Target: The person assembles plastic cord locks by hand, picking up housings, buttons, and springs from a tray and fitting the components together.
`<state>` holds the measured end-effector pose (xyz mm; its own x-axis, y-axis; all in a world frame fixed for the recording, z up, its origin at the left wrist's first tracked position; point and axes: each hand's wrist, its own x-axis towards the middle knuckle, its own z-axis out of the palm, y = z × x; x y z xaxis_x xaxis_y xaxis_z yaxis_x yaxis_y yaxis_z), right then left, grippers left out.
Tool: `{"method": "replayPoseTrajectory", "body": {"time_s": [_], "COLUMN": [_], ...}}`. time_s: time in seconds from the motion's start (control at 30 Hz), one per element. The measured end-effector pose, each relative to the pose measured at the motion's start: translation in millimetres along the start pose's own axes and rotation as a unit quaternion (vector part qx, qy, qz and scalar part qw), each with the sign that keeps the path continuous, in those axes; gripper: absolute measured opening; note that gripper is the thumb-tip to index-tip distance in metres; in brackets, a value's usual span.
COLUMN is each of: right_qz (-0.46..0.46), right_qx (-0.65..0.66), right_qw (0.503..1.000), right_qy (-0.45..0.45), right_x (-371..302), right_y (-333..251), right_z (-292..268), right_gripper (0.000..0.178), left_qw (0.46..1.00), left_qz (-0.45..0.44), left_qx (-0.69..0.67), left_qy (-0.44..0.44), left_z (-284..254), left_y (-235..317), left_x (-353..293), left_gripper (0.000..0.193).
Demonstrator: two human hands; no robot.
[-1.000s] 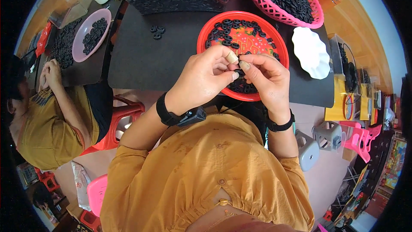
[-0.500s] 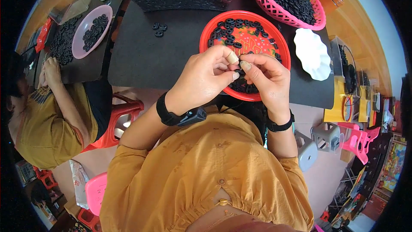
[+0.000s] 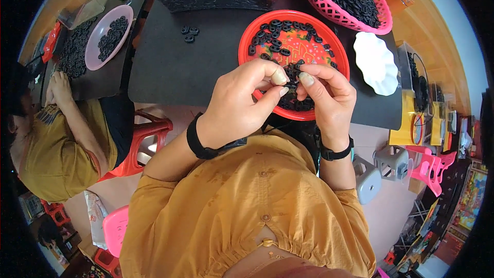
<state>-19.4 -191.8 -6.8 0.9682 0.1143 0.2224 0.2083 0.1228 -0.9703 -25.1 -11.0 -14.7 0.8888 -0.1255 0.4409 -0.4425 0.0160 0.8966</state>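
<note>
Over the near part of a red round tray (image 3: 346, 64), both of my hands work close together. My left hand (image 3: 234, 98) is closed in a pinch, with a small black plastic piece at its thumb and forefinger tips, partly hidden. My right hand (image 3: 332, 95) pinches another small black plastic piece (image 3: 300, 66) between thumb and forefinger. Many black oval two-holed pieces (image 3: 285, 51) lie along the tray's far side, and more are heaped under my fingers at the near rim.
A clear bin (image 3: 216, 0) of black pieces stands at the back, beside a pink basket (image 3: 388, 20) full of them. A white scalloped dish (image 3: 375, 64) lies on the right. Several loose pieces (image 3: 190, 31) rest at left. A co-worker's hands (image 3: 59, 87) are near a pink plate (image 3: 95, 62).
My fingertips have drawn slightly apart, the right hand shifting a little to the right. The left wrist has turned, so its wrist device shows less.
</note>
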Motion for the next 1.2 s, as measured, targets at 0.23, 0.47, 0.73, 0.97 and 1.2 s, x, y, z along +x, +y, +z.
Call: {"method": "replayPoseTrajectory", "body": {"time_s": [0.23, 0.47, 0.73, 0.97, 1.2], "right_qz": [-0.033, -0.021, -0.032, 0.004, -0.041], "right_qx": [-0.045, -0.059, -0.108, -0.110, -0.162], "right_qw": [0.998, 0.998, 0.993, 0.993, 0.985], "right_qy": [-0.001, -0.018, -0.035, -0.031, -0.052], "right_x": [-2.0, -1.3, -0.3, -0.6, -0.4], "right_y": [-7.3, -12.2, -11.0, -11.3, -5.4], "right_z": [1.0, 4.3, 1.0, 3.0, -1.5], "right_gripper": [0.016, 0.015, 0.015, 0.015, 0.024], "left_qw": [0.997, 0.999, 0.991, 0.977, 0.953], "left_qz": [-0.025, -0.024, -0.113, -0.153, -0.204], "left_qx": [0.053, 0.025, -0.043, -0.118, -0.201], "left_qy": [-0.052, -0.020, -0.058, -0.089, -0.103], "left_z": [-2.7, 2.8, -0.6, -2.9, -9.3], "left_y": [8.0, 3.4, 4.4, 0.2, -9.2], "left_x": [-0.1, 0.4, 4.2, 7.5, 12.5], "left_gripper": [0.021, 0.018, 0.017, 0.017, 0.015]}}
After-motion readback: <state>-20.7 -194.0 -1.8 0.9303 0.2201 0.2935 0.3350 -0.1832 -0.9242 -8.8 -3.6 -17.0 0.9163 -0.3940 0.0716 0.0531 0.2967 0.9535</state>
